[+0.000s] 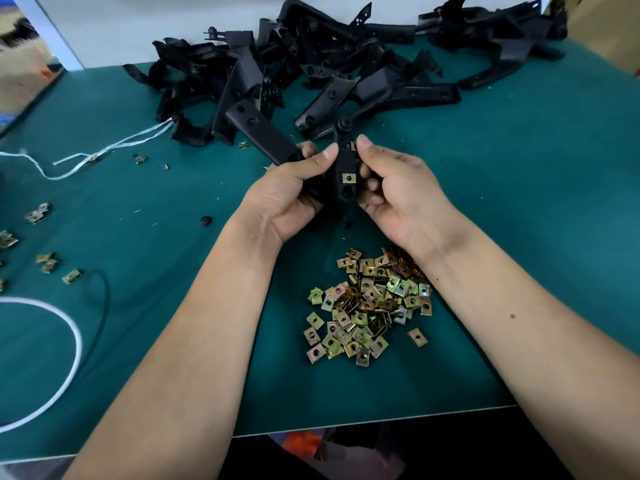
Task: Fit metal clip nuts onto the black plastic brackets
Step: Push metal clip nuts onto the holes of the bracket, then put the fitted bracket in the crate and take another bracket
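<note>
Black moulded plastic bracket (341, 174) gripped above green mat (485, 202) by left hand (291, 192), steadied for fitting. Brass-coloured metal clip nut (353, 146) apparently pinched by right hand (394, 188). Loose clip-nut pile (370, 306) nearby.

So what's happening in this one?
A person holds one black plastic bracket in both hands above a green mat. The left hand grips its side; the right hand pinches near the top, where a second clip nut seems to be going on. One clip nut is already fitted. A loose pile of clip nuts lies near, and more brackets are heaped behind.
</note>
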`<state>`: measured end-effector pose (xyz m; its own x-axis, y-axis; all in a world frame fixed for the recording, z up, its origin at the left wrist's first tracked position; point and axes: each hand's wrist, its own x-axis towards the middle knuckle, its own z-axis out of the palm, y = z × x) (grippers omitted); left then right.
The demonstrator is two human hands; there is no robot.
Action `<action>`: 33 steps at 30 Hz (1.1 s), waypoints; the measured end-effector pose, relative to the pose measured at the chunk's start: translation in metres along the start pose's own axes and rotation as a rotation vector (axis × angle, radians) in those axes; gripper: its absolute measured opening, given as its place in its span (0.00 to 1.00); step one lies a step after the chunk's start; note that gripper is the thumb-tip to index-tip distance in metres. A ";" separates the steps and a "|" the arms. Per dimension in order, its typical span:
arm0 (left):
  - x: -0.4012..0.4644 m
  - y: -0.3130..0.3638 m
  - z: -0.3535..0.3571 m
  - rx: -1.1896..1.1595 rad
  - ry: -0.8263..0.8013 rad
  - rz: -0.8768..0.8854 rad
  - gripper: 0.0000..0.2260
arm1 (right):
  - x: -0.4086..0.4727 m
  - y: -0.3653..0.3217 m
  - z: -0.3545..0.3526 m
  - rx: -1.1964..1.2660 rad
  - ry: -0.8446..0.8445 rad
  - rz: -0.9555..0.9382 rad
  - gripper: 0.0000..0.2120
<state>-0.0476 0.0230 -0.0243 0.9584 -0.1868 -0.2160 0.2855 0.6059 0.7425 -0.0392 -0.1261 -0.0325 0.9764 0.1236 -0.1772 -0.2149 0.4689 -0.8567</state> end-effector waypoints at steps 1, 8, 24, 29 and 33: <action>0.000 0.000 0.001 0.013 0.009 -0.004 0.14 | 0.000 0.000 0.000 -0.024 0.001 -0.011 0.14; -0.004 0.000 0.008 0.070 -0.050 0.010 0.15 | -0.005 -0.004 -0.001 -0.049 -0.055 0.038 0.17; 0.011 -0.083 0.165 0.637 0.045 0.445 0.20 | -0.075 -0.078 -0.103 -0.118 0.390 -0.238 0.17; -0.014 -0.192 0.274 0.723 -0.311 0.334 0.18 | -0.176 -0.110 -0.221 -0.122 0.569 -0.429 0.08; -0.051 -0.277 0.328 0.771 -0.493 0.181 0.13 | -0.264 -0.114 -0.304 -0.112 0.830 -0.470 0.13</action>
<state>-0.1783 -0.3889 -0.0111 0.8257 -0.5541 0.1062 -0.1212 0.0098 0.9926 -0.2651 -0.4774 -0.0355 0.6767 -0.7343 -0.0535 0.1641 0.2212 -0.9613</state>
